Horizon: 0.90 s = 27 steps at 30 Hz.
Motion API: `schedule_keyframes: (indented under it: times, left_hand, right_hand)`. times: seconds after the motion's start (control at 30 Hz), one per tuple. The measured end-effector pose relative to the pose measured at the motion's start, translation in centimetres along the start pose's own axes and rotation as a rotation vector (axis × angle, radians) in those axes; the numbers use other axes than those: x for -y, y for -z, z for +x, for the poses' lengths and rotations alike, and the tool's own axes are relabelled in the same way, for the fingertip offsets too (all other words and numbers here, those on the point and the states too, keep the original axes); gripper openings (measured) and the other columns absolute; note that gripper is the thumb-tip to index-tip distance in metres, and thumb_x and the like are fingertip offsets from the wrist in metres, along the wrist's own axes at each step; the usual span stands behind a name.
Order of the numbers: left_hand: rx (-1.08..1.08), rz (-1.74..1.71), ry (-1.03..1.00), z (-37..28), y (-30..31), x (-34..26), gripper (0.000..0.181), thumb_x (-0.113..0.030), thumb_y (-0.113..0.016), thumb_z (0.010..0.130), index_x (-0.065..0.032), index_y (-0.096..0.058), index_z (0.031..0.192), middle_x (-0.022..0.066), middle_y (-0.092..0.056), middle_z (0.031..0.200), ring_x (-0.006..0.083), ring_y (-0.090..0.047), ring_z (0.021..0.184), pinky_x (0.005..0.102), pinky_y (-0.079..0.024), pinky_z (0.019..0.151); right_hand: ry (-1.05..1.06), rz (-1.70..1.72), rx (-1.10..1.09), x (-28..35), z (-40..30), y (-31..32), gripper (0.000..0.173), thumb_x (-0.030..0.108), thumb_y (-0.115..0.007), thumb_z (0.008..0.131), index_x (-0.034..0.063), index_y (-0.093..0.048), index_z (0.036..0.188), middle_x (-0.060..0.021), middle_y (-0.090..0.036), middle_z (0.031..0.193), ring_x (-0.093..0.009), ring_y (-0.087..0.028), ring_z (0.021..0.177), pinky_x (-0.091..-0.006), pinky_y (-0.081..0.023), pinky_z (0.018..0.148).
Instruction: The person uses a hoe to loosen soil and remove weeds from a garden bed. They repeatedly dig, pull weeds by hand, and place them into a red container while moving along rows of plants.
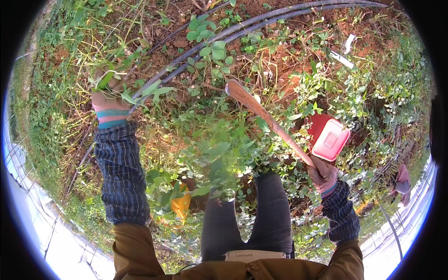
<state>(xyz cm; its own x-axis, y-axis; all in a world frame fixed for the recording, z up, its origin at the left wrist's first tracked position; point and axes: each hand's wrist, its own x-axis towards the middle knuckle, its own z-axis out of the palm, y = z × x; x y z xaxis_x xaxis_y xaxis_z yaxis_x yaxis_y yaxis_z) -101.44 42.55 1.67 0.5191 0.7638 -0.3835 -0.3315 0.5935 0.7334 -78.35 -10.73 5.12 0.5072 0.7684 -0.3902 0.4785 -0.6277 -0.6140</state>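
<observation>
My left hand (110, 85), blurred and in a glove with a striped cuff, is at the upper left. Its fingers close around a bunch of leafy green stems (105, 77), which partly hide them. At the right, my gloved right hand (322, 173) grips the lower end of a long brown tool (257, 110). That tool slants up and left, and its far end widens into a flat, rusty-looking blade. Just beyond the right hand lies a red plastic box (330, 138) among the leaves. Blurred leaves (224, 150) hang in front of my legs.
Dark hoses (259, 21) curve across reddish soil and low vines. White strips (342, 59) lie at the upper right. A yellow-orange object (181, 201) sits left of my legs. Another person (402, 183) is at the far right. Pale sheeting (35, 213) borders the lower left.
</observation>
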Motion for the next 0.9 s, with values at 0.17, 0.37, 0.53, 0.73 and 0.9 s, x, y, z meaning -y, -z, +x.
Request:
schedule_keyframes:
  times: [0.17, 0.37, 0.53, 0.73, 0.9]
  left_hand:
    - [-0.157, 0.802, -0.214, 7.8, -7.6, -2.9, 0.019, -0.027, -0.045, 0.094, -0.0098, -0.052, 0.096, 0.0024, -0.058, 0.073, 0.0105, -0.05, 0.054, 0.0225, -0.043, 0.045]
    - [0.25, 1.95, 0.3, 18.5, -5.6, 10.9, 0.045, -0.024, -0.064, 0.081, -0.0071, -0.051, 0.121, 0.0101, -0.062, 0.097, 0.0233, -0.06, 0.081, 0.0324, -0.052, 0.068]
    - [0.546, 2.233, 0.493, 19.6, -10.5, 20.6, 0.043, -0.022, -0.066, 0.079, -0.0025, -0.055, 0.116, 0.0111, -0.063, 0.101, 0.0243, -0.061, 0.087, 0.0349, -0.051, 0.074]
    - [0.253, 1.607, 0.37, 21.5, -9.8, 19.8, 0.041, -0.019, -0.067, 0.08, -0.0005, -0.057, 0.115, 0.0063, -0.062, 0.111, 0.0178, -0.059, 0.097, 0.0314, -0.05, 0.08]
    - [-0.033, 0.71, 0.263, 18.5, -22.8, 16.0, 0.019, -0.016, -0.048, 0.089, -0.0041, -0.053, 0.103, 0.0079, -0.061, 0.093, 0.02, -0.061, 0.074, 0.0292, -0.048, 0.055]
  right_hand:
    - [-0.291, 0.125, -0.009, 3.1, -4.9, -1.4, 0.02, 0.01, -0.061, 0.081, 0.007, -0.062, 0.1, -0.0075, -0.058, 0.065, -0.017, -0.057, 0.054, -0.0281, -0.044, 0.048]
    - [-0.346, 0.37, 0.017, 0.3, -7.0, -6.2, 0.023, 0.012, -0.065, 0.078, 0.0085, -0.064, 0.101, -0.0096, -0.061, 0.066, -0.017, -0.06, 0.054, -0.0279, -0.046, 0.049]
    - [-0.332, 0.36, 0.032, -3.5, -6.7, -4.4, 0.023, 0.012, -0.066, 0.075, 0.0116, -0.065, 0.098, -0.0082, -0.061, 0.064, -0.019, -0.059, 0.051, -0.0285, -0.045, 0.046]
    - [-0.334, 0.236, -0.018, -6.7, -5.7, -1.3, 0.023, 0.012, -0.066, 0.074, 0.0132, -0.065, 0.096, -0.0052, -0.058, 0.061, -0.019, -0.057, 0.046, -0.0294, -0.042, 0.042]
    - [-0.194, 0.318, -0.153, -7.9, -5.1, -1.0, 0.028, 0.011, -0.064, 0.076, 0.0052, -0.063, 0.104, -0.0121, -0.062, 0.07, -0.022, -0.062, 0.057, -0.0307, -0.048, 0.05]
